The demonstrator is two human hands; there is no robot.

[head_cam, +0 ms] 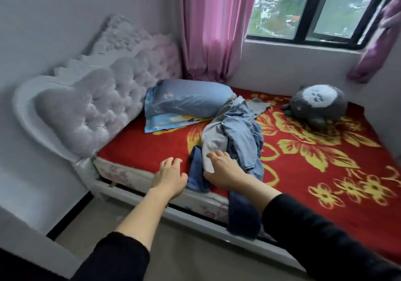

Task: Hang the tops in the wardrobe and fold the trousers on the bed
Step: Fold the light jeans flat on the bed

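Right hand (221,172) seemingly on rumpled, soft blue-grey clothes (236,133)

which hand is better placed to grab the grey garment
Right. The right hand is over the near edge of the grey garment; the left hand is beside it, over the blanket.

- Pale wall (54,20) on the left, tufted grey headboard (93,107) against it.
- Pink curtain (214,26) hangs beside dark-framed window (282,4), daylight, green hillside outside.
- Grey floor (173,248) below.
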